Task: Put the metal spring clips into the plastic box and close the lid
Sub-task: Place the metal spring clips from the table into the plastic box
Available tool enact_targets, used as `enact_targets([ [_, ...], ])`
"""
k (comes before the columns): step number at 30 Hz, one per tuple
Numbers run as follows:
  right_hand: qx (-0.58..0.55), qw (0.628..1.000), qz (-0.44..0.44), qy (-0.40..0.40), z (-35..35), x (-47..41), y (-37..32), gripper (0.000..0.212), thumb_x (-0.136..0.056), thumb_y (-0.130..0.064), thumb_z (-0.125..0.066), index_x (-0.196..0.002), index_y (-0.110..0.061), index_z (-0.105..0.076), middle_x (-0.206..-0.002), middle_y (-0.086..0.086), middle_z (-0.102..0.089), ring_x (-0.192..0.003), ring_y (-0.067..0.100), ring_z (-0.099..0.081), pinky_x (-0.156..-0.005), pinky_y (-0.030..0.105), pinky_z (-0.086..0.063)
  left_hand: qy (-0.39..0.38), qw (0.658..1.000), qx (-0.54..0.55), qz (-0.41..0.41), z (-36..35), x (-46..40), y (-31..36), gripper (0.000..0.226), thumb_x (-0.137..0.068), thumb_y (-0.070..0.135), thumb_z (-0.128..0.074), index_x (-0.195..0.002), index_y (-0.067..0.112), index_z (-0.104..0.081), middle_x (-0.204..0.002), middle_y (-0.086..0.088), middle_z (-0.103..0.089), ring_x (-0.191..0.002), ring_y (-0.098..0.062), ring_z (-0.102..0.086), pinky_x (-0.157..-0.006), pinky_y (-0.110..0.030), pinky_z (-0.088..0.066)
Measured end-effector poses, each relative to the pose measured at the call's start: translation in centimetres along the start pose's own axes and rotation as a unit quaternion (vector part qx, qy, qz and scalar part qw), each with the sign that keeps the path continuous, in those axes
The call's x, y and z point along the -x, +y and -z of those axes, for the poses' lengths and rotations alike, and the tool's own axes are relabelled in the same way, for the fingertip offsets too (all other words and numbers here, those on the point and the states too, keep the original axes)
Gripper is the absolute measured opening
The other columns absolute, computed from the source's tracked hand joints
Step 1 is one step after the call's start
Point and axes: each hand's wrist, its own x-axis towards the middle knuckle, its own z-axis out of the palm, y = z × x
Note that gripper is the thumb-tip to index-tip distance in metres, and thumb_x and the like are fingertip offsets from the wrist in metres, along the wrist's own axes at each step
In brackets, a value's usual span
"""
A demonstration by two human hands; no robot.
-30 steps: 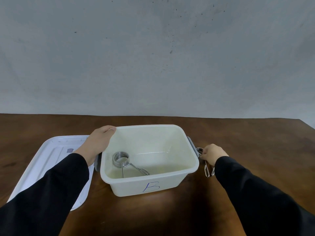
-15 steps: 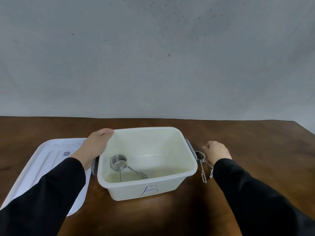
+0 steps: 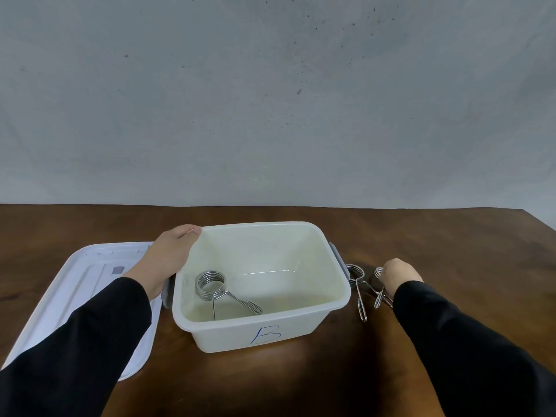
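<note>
**Second clip coming up beside the open box**

At the lower right of the frame, my right hand (image 3: 398,276) is curling over a spring clip (image 3: 379,288) on the wooden table (image 3: 451,251), fingers bent down around its coil. I cannot tell whether the pinch is already firm, since the hand is hiding the contact. Another loose clip (image 3: 358,288) is lying just left of it, close against the right wall of the plastic box (image 3: 337,293), and the two clips' wire arms appear to be crossing. I judge that the lift should be going straight up and slowly, gripping by the coil, so the neighbour is not dragged along or snagged on the grey latch (image 3: 338,257).

At centre frame, the box is standing open with one clip in the box (image 3: 210,284) already lying on its floor, lower left corner. My left hand (image 3: 170,257) is resting spread against the box's left rim, steadying it.

At the lower left, the white lid (image 3: 84,284) is lying flat on the table, partly under my left sleeve (image 3: 75,341); that arm will need to be clearing off before closing.
</note>
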Motion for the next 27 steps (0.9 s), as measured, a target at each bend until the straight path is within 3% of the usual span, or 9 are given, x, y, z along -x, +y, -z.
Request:
enact_targets([
  [6, -0.09, 0.984, 0.111, 0.104, 9.7, 4.1, -3.8, 0.027, -0.099, -0.02, -0.054, -0.095, -0.002, -0.074, -0.087, 0.016, -0.072, -0.081, 0.031, -0.067, -0.073, 0.033, -0.051, -0.009, 1.0, -0.014, 0.0, 0.1, -0.1, 0.1, 0.032, -0.101, 0.039, -0.045, -0.116, 0.024, -0.069, -0.113, 0.005, -0.069, -0.107, -0.021, -0.061, -0.083, -0.033, -0.047],
  [11, -0.154, 0.94, 0.285, 0.111, 17.8, 12.6, -10.9, 0.029, -0.091, -0.026, -0.061, -0.082, 0.0, -0.068, -0.065, 0.015, -0.062, -0.055, 0.026, -0.053, -0.059, 0.034, -0.045, -0.011, 1.0, -0.011, -0.004, 0.2, -0.1, 0.1, 0.034, -0.101, 0.039, -0.045, -0.119, 0.023, -0.069, -0.115, 0.002, -0.069, -0.106, -0.021, -0.062, -0.081, -0.032, -0.046],
  [13, -0.126, 0.929, 0.341, 0.074, 17.8, 15.5, -13.9, 0.026, -0.087, -0.024, -0.061, -0.079, 0.0, -0.066, -0.069, 0.02, -0.065, -0.053, 0.026, -0.058, -0.058, 0.033, -0.048, -0.014, 1.0, -0.01, -0.007, 0.2, -0.1, 0.1, 0.034, -0.101, 0.038, -0.045, -0.119, 0.022, -0.069, -0.114, 0.001, -0.069, -0.106, -0.021, -0.062, -0.079, -0.03, -0.047],
  [15, -0.063, 0.926, 0.371, 0.028, 15.9, 17.3, -16.7, 0.027, -0.086, -0.022, -0.057, -0.074, 0.002, -0.059, -0.069, 0.023, -0.057, -0.053, 0.023, -0.055, -0.055, 0.03, -0.042, -0.009, 1.0, -0.011, -0.013, 0.2, 0.0, 0.1, 0.034, -0.102, 0.035, -0.045, -0.12, 0.02, -0.069, -0.116, 0.001, -0.069, -0.107, -0.02, -0.061, -0.075, -0.026, -0.044],
  [20, 0.107, 0.934, 0.341, -0.025, 7.5, 15.9, -20.5, 0.033, -0.09, -0.02, -0.048, -0.058, -0.014, -0.042, -0.053, 0.001, -0.048, -0.048, 0.021, -0.048, -0.046, 0.025, -0.03, -0.009, 1.0, -0.005, -0.023, 0.1, 0.1, 0.4, 0.032, -0.102, 0.032, -0.045, -0.118, 0.018, -0.07, -0.114, 0.001, -0.069, -0.108, -0.021, -0.061, -0.073, -0.022, -0.043],
  [24, 0.136, 0.942, 0.297, -0.07, 3.2, 14.0, -21.3, 0.018, -0.095, -0.016, -0.055, -0.077, -0.012, -0.054, -0.065, 0.002, -0.05, -0.056, 0.02, -0.049, -0.052, 0.026, -0.038, -0.011, 0.999, -0.007, -0.031, 0.2, 0.2, 0.7, 0.032, -0.103, 0.03, -0.044, -0.117, 0.017, -0.07, -0.115, 0.0, -0.068, -0.107, -0.019, -0.059, -0.074, -0.021, -0.042],
  [25, 0.144, 0.941, 0.294, -0.082, 2.6, 13.7, -21.4, 0.01, -0.095, -0.015, -0.057, -0.086, -0.011, -0.06, -0.067, 0.002, -0.05, -0.06, 0.021, -0.051, -0.057, 0.026, -0.041, -0.01, 0.999, -0.008, -0.031, 0.2, 0.2, 0.6, 0.032, -0.103, 0.03, -0.044, -0.117, 0.016, -0.07, -0.114, 0.0, -0.068, -0.107, -0.019, -0.059, -0.074, -0.021, -0.042],
  [27, 0.162, 0.936, 0.296, -0.1, 1.6, 13.4, -21.2, 0.016, -0.096, -0.015, -0.059, -0.107, -0.007, -0.067, -0.079, 0.005, -0.054, -0.076, 0.025, -0.052, -0.072, 0.03, -0.043, -0.008, 0.999, -0.015, -0.034, 0.2, 0.2, 0.6, 0.032, -0.103, 0.029, -0.044, -0.116, 0.015, -0.07, -0.113, 0.0, -0.068, -0.106, -0.019, -0.059, -0.074, -0.019, -0.042],
])
